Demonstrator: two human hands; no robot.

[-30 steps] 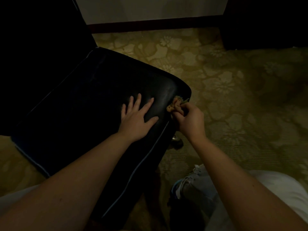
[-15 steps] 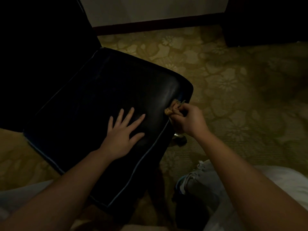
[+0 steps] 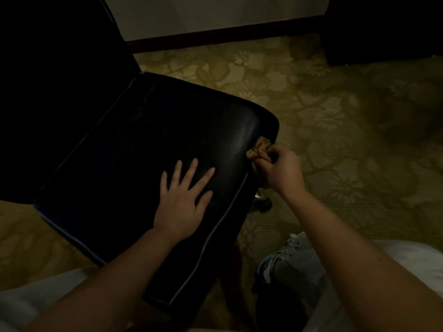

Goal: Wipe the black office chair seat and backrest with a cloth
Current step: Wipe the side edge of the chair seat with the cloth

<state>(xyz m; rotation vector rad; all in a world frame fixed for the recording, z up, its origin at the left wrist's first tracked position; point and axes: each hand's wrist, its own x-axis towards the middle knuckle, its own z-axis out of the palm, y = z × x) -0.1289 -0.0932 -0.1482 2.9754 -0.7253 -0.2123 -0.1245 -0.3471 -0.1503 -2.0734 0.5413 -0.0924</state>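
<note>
The black chair seat (image 3: 134, 149) with pale piping fills the left and middle of the head view. Its dark backrest (image 3: 57, 58) rises at the upper left. My left hand (image 3: 182, 202) lies flat on the seat, fingers spread and straight. My right hand (image 3: 278, 168) grips a bunched tan cloth (image 3: 259, 148) against the seat's right edge, near its front corner. Most of the cloth is hidden in my fist.
Patterned yellow-green carpet (image 3: 335, 130) covers the floor to the right. A shiny part of the chair base (image 3: 260, 197) shows under the seat edge. My light trouser leg and a shoe (image 3: 287, 264) are at the bottom right. Dark furniture (image 3: 388, 27) stands at the upper right.
My left hand slid back toward me and leftward on the seat after the first frame. My right hand with the cloth stayed at the seat's right edge. The view shifted slightly.
</note>
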